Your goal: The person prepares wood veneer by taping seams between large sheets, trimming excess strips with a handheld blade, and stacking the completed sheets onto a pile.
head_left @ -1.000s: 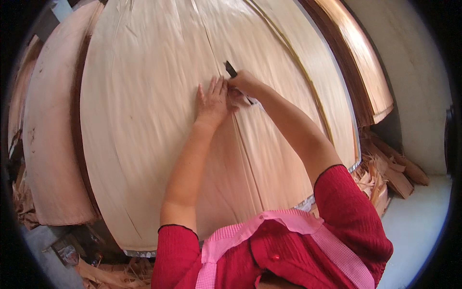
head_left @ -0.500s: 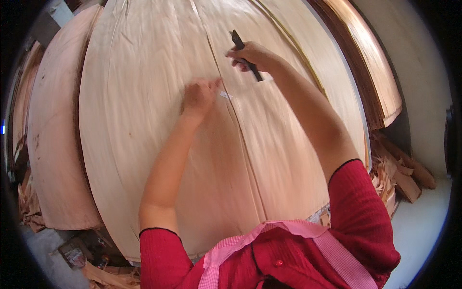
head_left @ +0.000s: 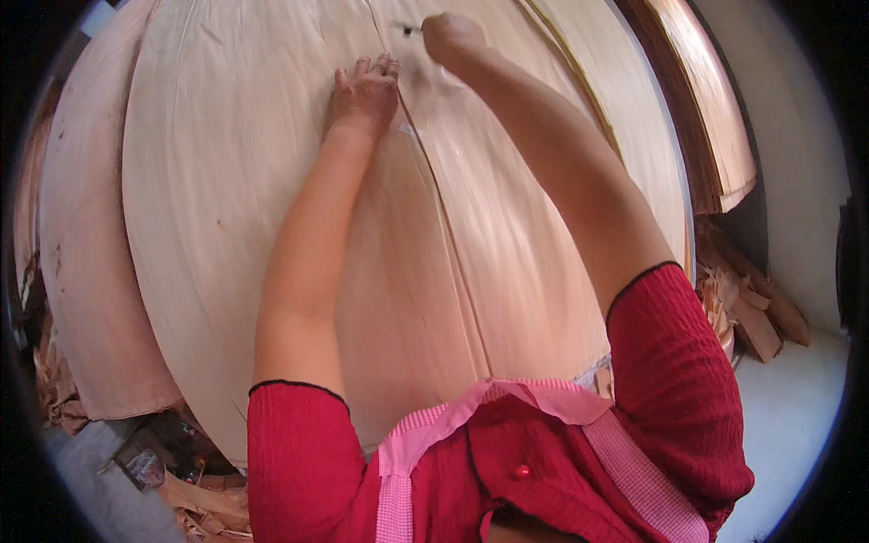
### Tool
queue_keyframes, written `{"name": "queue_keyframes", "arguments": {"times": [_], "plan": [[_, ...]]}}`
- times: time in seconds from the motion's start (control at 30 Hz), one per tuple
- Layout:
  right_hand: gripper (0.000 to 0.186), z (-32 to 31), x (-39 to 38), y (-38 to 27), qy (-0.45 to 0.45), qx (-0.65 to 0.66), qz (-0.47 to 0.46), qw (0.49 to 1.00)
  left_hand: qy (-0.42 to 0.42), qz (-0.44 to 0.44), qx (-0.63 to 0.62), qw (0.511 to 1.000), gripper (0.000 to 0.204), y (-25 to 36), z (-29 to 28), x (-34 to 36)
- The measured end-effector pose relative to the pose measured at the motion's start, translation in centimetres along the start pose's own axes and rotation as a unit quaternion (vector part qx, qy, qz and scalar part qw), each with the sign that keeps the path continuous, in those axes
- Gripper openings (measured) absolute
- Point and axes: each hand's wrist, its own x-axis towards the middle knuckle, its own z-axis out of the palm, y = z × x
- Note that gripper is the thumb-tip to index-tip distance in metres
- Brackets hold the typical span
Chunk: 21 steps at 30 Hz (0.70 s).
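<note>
A wide pale sheet of wood veneer (head_left: 226, 199) lies before me, with a long seam (head_left: 444, 208) running down its middle. My left hand (head_left: 364, 90) presses flat on the sheet just left of the seam, fingers spread. My right hand (head_left: 450, 38) reaches farther up, fist closed around a small dark tool (head_left: 409, 30) whose tip shows to the left of the fist, close to the seam. A small pale patch (head_left: 409, 129) sits on the seam just below my left hand.
More veneer sheets are stacked at the left (head_left: 81, 271) and upper right (head_left: 715, 118). Wood scraps (head_left: 751, 308) lie on the floor at the right, and debris (head_left: 163, 462) at the lower left. A pale wall stands at the right.
Both hands have moved farther up the seam. The right hand now reaches near the sheet's far end, and the left hand has followed, leaving the pale patch behind.
</note>
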Motion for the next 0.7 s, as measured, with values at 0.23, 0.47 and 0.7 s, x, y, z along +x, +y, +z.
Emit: {"name": "queue_keyframes", "arguments": {"times": [0.23, 0.47, 0.7], "plan": [[0.019, -7.8, -8.3, 7.1, 0.008, 0.686, 0.073, 0.724, -0.178, 0.167, 0.107, 0.964, 0.042, 4.7, -5.8, -8.8], [0.033, -14.9, -23.9, 11.4, 0.029, 0.715, -0.021, 0.698, -0.127, 0.187, -0.167, 0.96, 0.064, 11.6, -8.2, -27.1], [0.034, -18.9, -37.5, 10.7, -0.169, 0.74, 0.054, 0.649, -0.103, 0.073, -0.255, 0.959, 0.066, 17.9, -10.4, -44.3]]}}
